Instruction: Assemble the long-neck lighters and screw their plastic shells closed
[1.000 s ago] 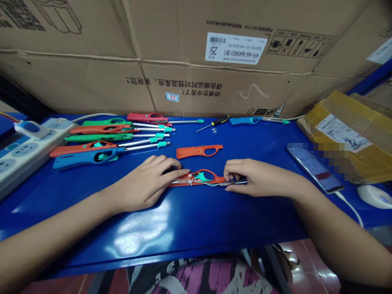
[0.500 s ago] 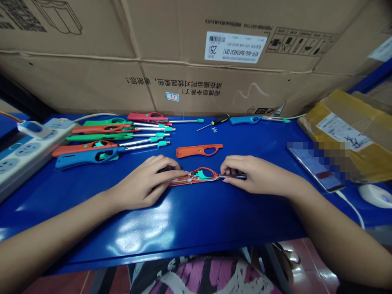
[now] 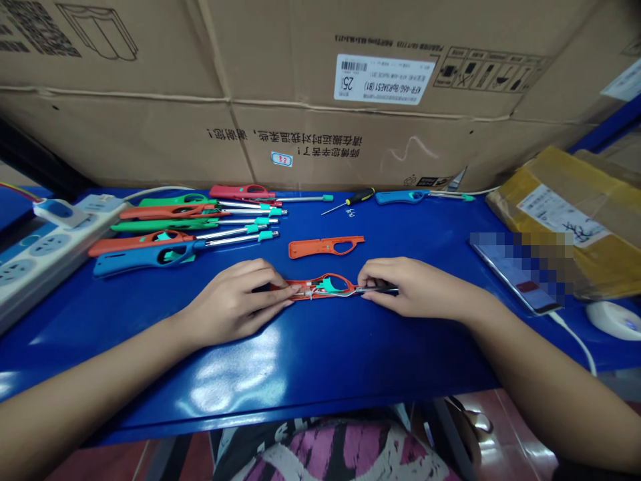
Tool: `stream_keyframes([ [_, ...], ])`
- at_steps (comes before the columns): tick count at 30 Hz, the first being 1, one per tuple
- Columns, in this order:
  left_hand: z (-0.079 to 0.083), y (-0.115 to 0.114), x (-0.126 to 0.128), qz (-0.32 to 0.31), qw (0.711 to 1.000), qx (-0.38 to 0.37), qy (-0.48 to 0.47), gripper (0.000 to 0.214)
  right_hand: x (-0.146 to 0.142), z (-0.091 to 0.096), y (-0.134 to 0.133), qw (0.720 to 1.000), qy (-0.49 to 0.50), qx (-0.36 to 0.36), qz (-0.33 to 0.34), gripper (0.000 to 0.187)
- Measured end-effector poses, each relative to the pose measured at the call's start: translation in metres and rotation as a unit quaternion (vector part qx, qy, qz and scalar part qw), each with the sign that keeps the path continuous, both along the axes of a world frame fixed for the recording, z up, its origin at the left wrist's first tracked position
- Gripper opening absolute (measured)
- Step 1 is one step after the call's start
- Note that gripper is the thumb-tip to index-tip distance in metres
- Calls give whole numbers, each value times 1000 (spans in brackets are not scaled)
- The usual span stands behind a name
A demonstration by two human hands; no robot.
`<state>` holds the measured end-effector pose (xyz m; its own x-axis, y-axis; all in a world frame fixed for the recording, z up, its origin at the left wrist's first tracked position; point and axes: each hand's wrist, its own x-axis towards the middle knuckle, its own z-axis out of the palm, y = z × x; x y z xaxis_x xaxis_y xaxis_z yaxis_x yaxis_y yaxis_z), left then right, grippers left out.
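An opened orange gas lighter (image 3: 328, 277) lies on the blue table in front of me, its inner parts, white wire and green trigger (image 3: 328, 286) exposed. My left hand (image 3: 245, 297) grips the handle end of this lighter, covering its left tip. At the other end, my right hand (image 3: 400, 284) pinches the dark metal tube (image 3: 383, 290) of the lighter; the fingers hide part of it. Just behind lies the loose orange shell half (image 3: 325, 247), apart from both hands.
Several assembled lighters (image 3: 145, 260) lie at the left beside a white power strip (image 3: 45, 247). A red lighter (image 3: 243, 192), a screwdriver (image 3: 359, 196) and a blue lighter (image 3: 400, 196) line the back before a cardboard box (image 3: 290, 73). At right are a phone (image 3: 515, 274), mouse (image 3: 615, 319) and taped parcel (image 3: 575, 220).
My left hand has slid slightly left along the lighter, its fingers now closer together, showing more of the inside. My right hand has shifted a little left, still on the tube.
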<state>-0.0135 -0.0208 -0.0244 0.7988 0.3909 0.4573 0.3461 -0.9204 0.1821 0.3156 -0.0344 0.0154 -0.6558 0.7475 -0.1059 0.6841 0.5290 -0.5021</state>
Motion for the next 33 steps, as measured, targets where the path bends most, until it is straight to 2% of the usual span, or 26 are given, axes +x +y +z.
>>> stream_keyframes([
  [4, -1, -2, 4, 13, 1000, -12, -25, 26, 0, 0, 0, 1000, -6, 0, -2, 7],
  [7, 1, -3, 6, 25, 996, -56, -63, 25, 0, 0, 0, 1000, -8, -1, -3, 7],
  [11, 7, -3, 4, 51, 990, -115, -71, 39, 1, -1, 1, 1000, -4, -3, -4, 7],
  [14, 11, -3, 2, 66, 987, -127, -67, 44, 1, -2, 1, 1000, 1, 0, -2, 6],
  [19, 11, -1, 1, 55, 991, -104, -64, 28, 2, -3, 2, 1000, 2, 0, 0, 8],
  [21, 7, 0, -2, 45, 995, -73, -58, 26, 2, -3, 1, 1000, 0, -2, -1, 7],
  [26, 1, -2, -17, -6, 998, 45, 36, 43, 2, -1, 0, 1000, -8, -3, -3, 7],
  [30, 1, -10, -21, 7, 997, 27, 71, 47, 2, -1, 0, 1000, -9, -5, -4, 8],
  [33, 0, -15, -18, 45, 999, -7, 23, 41, 1, -1, 1, 1000, -12, -4, -3, 8],
])
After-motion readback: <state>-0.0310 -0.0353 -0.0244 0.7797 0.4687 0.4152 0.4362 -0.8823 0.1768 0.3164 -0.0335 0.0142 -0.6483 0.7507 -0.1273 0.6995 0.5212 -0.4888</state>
